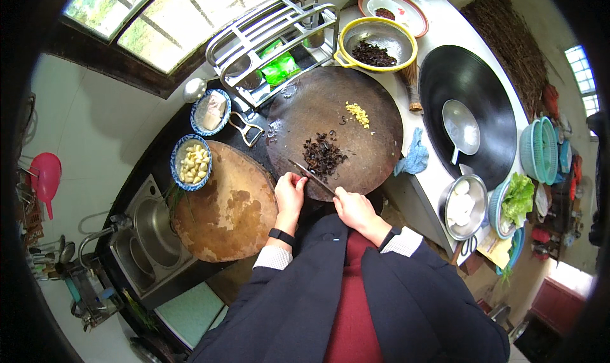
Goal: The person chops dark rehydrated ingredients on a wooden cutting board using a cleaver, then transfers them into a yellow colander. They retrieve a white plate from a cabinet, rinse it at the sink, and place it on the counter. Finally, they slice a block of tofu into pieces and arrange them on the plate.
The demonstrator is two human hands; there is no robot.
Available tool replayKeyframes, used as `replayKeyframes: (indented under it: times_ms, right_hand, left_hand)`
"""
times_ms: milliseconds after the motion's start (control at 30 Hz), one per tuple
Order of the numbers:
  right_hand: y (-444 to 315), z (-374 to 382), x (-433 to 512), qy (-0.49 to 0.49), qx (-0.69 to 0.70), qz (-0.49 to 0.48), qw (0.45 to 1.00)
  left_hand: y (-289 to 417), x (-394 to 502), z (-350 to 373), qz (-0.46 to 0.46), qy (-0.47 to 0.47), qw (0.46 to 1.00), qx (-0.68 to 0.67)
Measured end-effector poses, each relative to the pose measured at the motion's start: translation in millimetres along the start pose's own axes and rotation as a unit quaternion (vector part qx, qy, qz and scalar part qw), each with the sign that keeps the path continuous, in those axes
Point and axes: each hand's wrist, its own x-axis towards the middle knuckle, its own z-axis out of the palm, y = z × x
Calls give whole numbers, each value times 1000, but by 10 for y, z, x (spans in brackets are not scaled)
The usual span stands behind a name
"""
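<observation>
My right hand (356, 209) grips a kitchen knife, its blade (310, 176) slanting up and left over the near edge of a round wooden chopping board (305, 96). My left hand (289, 191) is at the blade's near side, fingertips drawn together; whether they pinch a small scrap cannot be made out. Just beyond the blade lies a heap of chopped dark pieces (324, 154), which look like wood ear fungus. Farther back on the same board is a small pile of yellow mince (357, 114), perhaps garlic or ginger.
A second wooden board (228, 210) adjoins at left, beside a bowl of peeled garlic cloves (194, 164) and a steel sink (157, 227). A peeler (247, 128) lies behind. To the right are a yellow-rimmed strainer (379, 68), a blue cloth (412, 156) and a wok (486, 77) holding a ladle (461, 127).
</observation>
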Motion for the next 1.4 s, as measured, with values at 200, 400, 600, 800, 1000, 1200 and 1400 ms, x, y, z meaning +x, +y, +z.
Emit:
replayKeyframes:
  times_ms: [200, 400, 600, 800, 1000, 1200, 1400]
  right_hand:
    - [-31, 30, 18, -21, -21, 18, 999]
    - [-70, 30, 73, -43, -35, 50, 997]
    - [-83, -15, 133, 0, 22, 45, 999]
    - [26, -275, 15, 40, 3, 16, 999]
    - [154, -390, -52, 106, 46, 42, 992]
    - [163, -401, -111, 102, 37, 64, 992]
    - [156, -356, -123, 73, 34, 59, 995]
  left_hand:
    - [20, -6, 22, 9, 18, 1000, 11]
    - [-14, 19, 59, 11, 19, 1000, 1]
    - [12, 9, 19, -1, -8, 1000, 0]
    - [68, 27, 27, 37, -10, 999, -2]
    - [379, 47, 77, 110, -33, 993, 35]
    - [515, 103, 151, 101, -59, 989, 94]
    - [236, 48, 94, 111, -21, 993, -20]
